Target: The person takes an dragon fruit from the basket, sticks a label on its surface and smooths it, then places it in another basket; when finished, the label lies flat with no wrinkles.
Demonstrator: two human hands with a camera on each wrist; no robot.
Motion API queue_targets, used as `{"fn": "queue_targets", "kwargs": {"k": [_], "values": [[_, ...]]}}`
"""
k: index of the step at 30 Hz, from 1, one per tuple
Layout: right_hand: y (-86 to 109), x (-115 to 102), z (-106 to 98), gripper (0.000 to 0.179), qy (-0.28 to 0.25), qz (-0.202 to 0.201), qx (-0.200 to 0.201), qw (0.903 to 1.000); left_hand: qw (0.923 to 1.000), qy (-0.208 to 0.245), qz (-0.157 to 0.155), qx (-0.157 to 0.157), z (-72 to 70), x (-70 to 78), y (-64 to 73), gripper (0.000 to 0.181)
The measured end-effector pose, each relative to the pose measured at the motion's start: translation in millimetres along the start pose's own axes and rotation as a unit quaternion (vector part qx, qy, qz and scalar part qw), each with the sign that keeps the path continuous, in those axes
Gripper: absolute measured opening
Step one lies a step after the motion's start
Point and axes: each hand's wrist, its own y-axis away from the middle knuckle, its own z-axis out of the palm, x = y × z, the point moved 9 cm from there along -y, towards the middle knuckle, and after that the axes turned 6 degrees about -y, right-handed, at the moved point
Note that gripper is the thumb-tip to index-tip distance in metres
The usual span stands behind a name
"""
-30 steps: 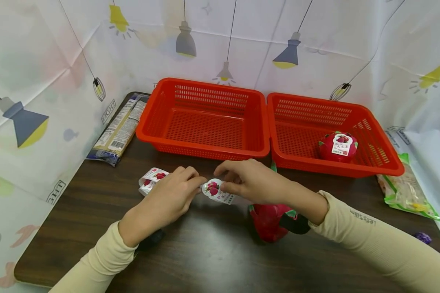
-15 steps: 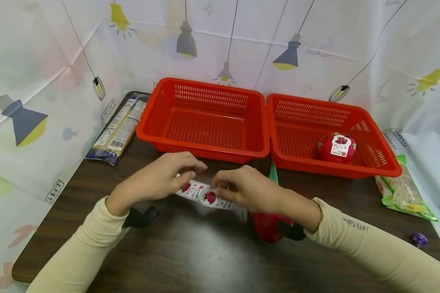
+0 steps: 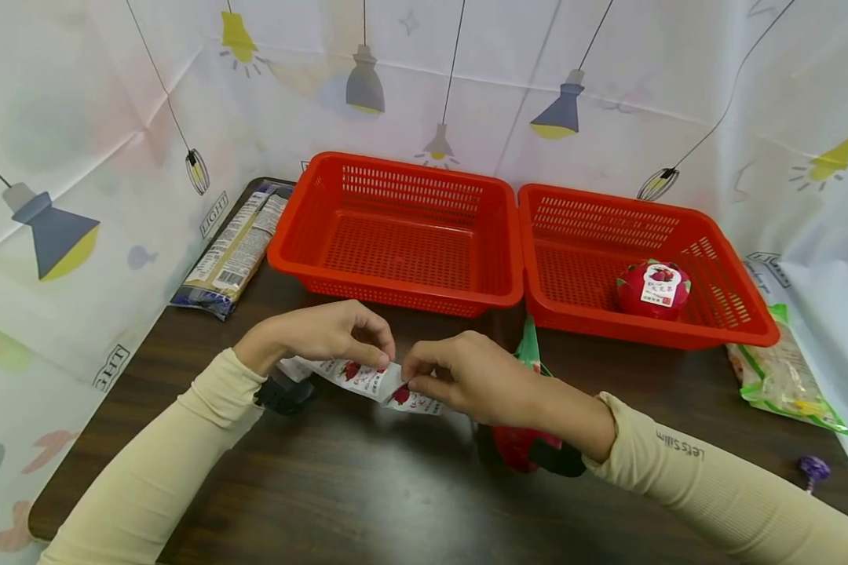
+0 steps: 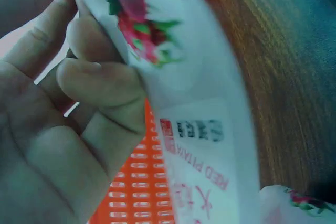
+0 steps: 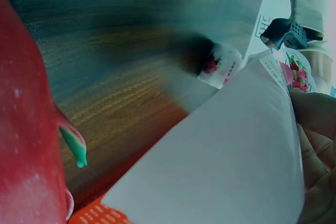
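My left hand (image 3: 339, 333) pinches the edge of a strip of dragon fruit labels (image 3: 353, 377); in the left wrist view, thumb and finger meet on the strip's (image 4: 199, 93) printed side. Beside it, my right hand (image 3: 477, 377) pinches the strip's right part, where the labels overlap at a bend. The right wrist view shows the strip's plain white back (image 5: 226, 145) and part of that hand (image 5: 317, 156). Whether a label is peeling off cannot be told. Under my right wrist lies a red dragon fruit (image 3: 514, 449), partly hidden by the arm.
Two red baskets (image 3: 396, 295) stand side by side at the back. The right basket (image 3: 572, 318) contains a labelled dragon fruit (image 3: 632, 292). A long package (image 3: 229, 247) lies left, a clear green-edged package (image 3: 784, 377) right, near a purple-wrapped lollipop (image 3: 813, 469).
My left hand first drew back with its fingers parted, then came in to pinch the strip near my right hand. The strip now bends between both hands. The right hand has shifted slightly.
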Motion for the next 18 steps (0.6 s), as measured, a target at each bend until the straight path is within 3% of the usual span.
{"fn": "queue_targets", "kwargs": {"k": [4, 11, 18], "values": [[-0.3, 0.4, 1.3, 0.006, 0.0, -0.008, 0.001, 1.0, 0.9998, -0.014, 0.003, 0.01, 1.4, 1.8, -0.5, 0.01], [-1.5, -0.5, 2.1, 0.006, 0.015, -0.017, 0.01, 0.9997, 0.9993, -0.027, -0.017, 0.02, 1.2, 0.4, 0.4, 0.012], [-0.9, -4.1, -0.2, 0.006, 0.075, -0.044, 0.059, 0.9944, 0.9989, -0.023, -0.034, 0.023, 0.9, -5.3, 1.8, 0.017]]}}
